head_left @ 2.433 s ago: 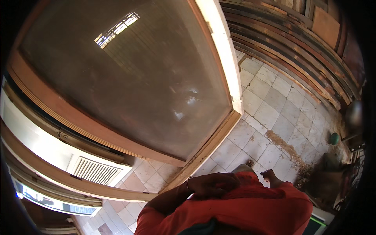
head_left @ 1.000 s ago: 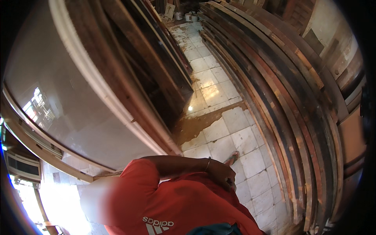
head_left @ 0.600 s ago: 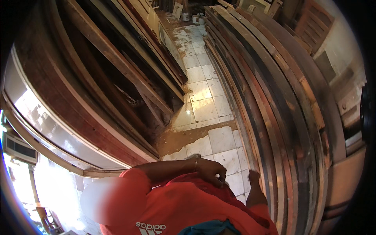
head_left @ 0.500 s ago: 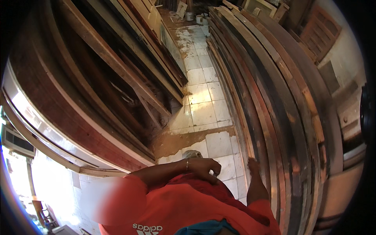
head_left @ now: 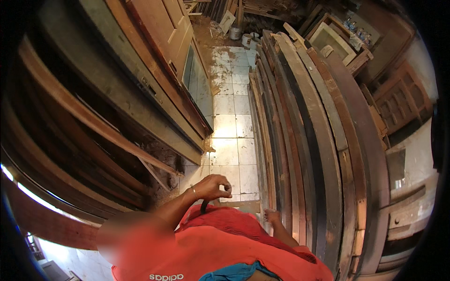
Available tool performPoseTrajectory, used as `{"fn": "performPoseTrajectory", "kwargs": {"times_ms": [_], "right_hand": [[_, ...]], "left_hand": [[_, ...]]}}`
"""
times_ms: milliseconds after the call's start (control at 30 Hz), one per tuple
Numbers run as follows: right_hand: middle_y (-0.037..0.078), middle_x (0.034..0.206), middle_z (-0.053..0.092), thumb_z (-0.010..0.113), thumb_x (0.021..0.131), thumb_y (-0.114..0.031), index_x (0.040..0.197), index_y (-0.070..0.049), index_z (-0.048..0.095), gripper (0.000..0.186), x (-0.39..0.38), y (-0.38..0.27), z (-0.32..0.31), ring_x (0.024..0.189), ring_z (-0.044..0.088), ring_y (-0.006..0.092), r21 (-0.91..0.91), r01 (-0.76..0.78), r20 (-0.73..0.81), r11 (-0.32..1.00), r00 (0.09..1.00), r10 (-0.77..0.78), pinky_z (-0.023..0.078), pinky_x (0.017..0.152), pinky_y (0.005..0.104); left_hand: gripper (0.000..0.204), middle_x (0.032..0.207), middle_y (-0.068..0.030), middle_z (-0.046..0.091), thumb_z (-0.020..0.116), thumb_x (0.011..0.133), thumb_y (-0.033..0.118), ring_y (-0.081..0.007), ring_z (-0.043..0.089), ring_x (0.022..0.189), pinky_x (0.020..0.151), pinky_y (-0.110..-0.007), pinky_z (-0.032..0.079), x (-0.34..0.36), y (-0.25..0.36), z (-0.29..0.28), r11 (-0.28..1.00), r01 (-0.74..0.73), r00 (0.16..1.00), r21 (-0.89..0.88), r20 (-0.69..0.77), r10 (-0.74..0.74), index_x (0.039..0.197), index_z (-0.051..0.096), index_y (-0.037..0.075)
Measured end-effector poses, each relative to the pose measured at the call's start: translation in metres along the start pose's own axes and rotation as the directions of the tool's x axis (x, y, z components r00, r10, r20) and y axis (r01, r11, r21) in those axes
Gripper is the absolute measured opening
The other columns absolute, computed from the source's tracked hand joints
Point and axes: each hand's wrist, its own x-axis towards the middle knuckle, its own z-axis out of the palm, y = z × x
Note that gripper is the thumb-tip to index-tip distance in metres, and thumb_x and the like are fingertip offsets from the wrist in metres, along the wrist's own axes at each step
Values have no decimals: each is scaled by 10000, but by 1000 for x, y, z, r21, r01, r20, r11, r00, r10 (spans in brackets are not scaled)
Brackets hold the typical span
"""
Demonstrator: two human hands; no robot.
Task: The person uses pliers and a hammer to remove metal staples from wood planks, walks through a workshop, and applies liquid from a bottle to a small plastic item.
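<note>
My left hand [head_left: 213, 188] is held out in front of my red shirt [head_left: 220, 243], its fingers curled in with a gap at the thumb. Nothing shows in it. A thin band [head_left: 193, 189] circles that wrist, and a short dark strip [head_left: 204, 206] shows just below the forearm. Lower and to the right, my right hand [head_left: 272, 216] hangs beside a long row of upright wooden boards [head_left: 300, 140]. Its fingers look loosely bent and slightly apart, with no object visible in them. Whether it touches the nearest board I cannot tell.
A narrow white tiled floor [head_left: 229, 126] runs ahead between the boards and leaning wooden doors [head_left: 173, 28] on the left. A slanted wooden strut [head_left: 101, 124] juts out there. Buckets [head_left: 235, 33] and a framed panel [head_left: 333, 42] stand farther off; a wooden shutter [head_left: 403, 96] leans at right.
My view has moved forward along the aisle and shifted. My left hand has swung out ahead, up and left in the picture; the right hand now appears lower and farther left.
</note>
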Motion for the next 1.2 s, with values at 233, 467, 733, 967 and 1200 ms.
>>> {"fn": "performPoseTrajectory", "kwargs": {"times_ms": [233,467,733,967,1200], "right_hand": [[30,853,707,706,932,-284,1102,-97,718,253,94,-165,-1,674,649,144,25,170,-51,985,984,-168,496,569,309],[12,833,700,723,922,-250,1087,-88,744,233,218,-425,30,681,625,108,36,384,41,922,922,-386,495,590,281],[50,858,709,742,918,-330,1139,-41,738,363,285,-754,141,703,659,131,-179,697,376,694,701,-606,525,610,312],[48,949,718,721,938,-392,1171,-64,717,402,331,-943,226,803,697,155,-77,700,578,710,611,-541,552,646,319],[44,950,721,727,938,-367,1194,-65,714,396,423,-1094,242,776,676,137,-189,606,408,773,764,-500,540,657,310]], "left_hand": [[348,930,-140,706,746,908,387,-284,664,883,806,-411,513,156,-51,-93,998,-10,1000,66,-6,11,937,742,40],[479,938,-188,732,731,890,473,-318,691,848,785,-419,528,290,-135,-196,948,310,947,69,-106,-302,1014,736,10],[457,924,-150,743,753,879,439,-261,697,833,780,-376,539,402,-209,-288,855,502,781,-128,-357,-512,1016,723,4],[419,842,-78,709,784,869,403,-128,635,782,736,-310,521,505,-305,-380,778,534,684,-331,-372,-627,1007,730,11],[402,819,-83,716,776,872,399,-144,649,764,715,-324,520,655,-356,-575,772,572,695,-275,-336,-635,1016,739,26]]}}
